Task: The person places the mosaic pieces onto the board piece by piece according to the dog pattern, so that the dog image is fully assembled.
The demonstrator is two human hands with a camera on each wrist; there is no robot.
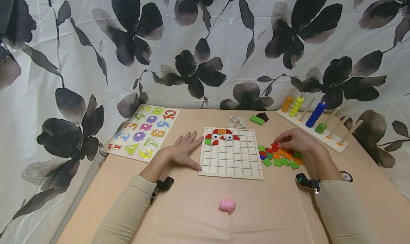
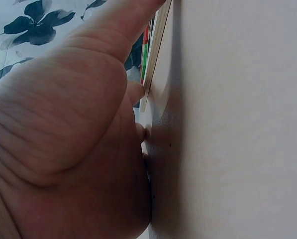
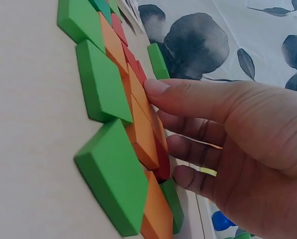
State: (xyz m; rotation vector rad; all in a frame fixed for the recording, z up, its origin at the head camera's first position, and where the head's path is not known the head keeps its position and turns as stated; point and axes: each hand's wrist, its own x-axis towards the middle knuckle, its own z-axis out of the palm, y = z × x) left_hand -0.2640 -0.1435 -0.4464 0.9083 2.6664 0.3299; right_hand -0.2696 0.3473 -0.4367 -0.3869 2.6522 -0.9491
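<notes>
A white grid board (image 1: 230,162) lies on the table, with red, orange, green and eye-patterned tiles (image 1: 222,134) in its upper left squares. My left hand (image 1: 180,151) rests at its left side, fingers spread, thumb at the lower left corner and index fingertip by the upper left edge. To the right of the board is a loose pile of coloured tiles, with green tiles (image 3: 106,79) and orange tiles (image 3: 141,132) closest to the wrist camera. Over this pile, my right hand (image 1: 296,140) pinches a red tile (image 1: 274,145) at its fingertips; the thumb hides the index finger.
A number and shape puzzle board (image 1: 144,133) lies at the left. Behind the grid are a small picture card (image 1: 236,122), a green block (image 1: 256,120) and a dark piece (image 1: 262,116). A bead-peg rack (image 1: 310,130) stands at the right. In front sits a pink pig figure (image 1: 227,205).
</notes>
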